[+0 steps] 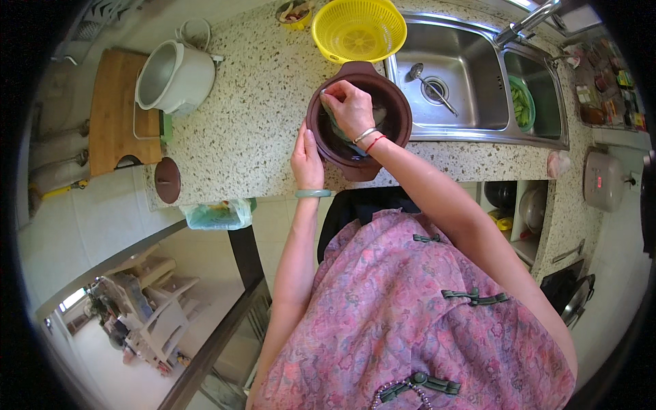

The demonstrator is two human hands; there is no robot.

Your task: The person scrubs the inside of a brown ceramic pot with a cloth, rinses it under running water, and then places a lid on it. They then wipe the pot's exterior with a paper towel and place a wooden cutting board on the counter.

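Observation:
A dark brown casserole pot (316, 116) with two lug handles stands uncovered on the speckled counter, a little dark water inside. My left hand (307, 160) holds its left side, fingers along the outer wall and thumb near the rim. Inside the pot's mouth, my right hand (350, 109) is closed on a limp grey-green piece (335, 128) that looks like a cloth. Most of that piece is hidden under the hand and wrist. A brown lid (167, 180) lies at the counter's left front corner.
A yellow colander (361, 27) stands just behind the pot, beside a small yellow bowl (295, 15). Right is a steel sink (465, 75) with a ladle-like strainer (434, 89) and a green basin (523, 102). Left are a white cooker pot (178, 75) and cutting board (116, 109).

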